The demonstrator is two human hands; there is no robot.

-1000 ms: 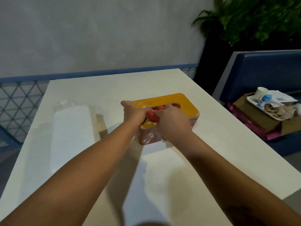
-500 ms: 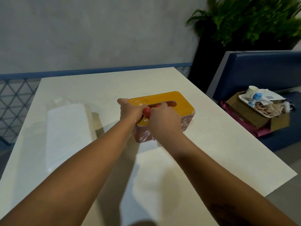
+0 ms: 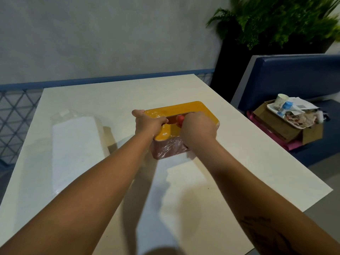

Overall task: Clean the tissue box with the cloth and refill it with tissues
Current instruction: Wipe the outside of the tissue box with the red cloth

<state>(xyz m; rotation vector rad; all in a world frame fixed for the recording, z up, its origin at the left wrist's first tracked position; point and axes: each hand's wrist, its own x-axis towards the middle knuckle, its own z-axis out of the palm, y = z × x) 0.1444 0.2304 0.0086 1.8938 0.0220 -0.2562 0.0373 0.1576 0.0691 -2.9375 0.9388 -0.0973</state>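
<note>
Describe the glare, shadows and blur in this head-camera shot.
Head view: glare spots shine on the tissue box, on its orange lid and its wrapped side; both forearms throw soft shadows on the table; the plant at top right is smeared by blur; the left hand, the right hand and the red cloth between them look fairly sharp.

Left hand point(image 3: 149, 124) and right hand point(image 3: 197, 128) are bare, and the right forearm point(image 3: 237, 181) carries a dark line tattoo point(image 3: 261, 229).
</note>
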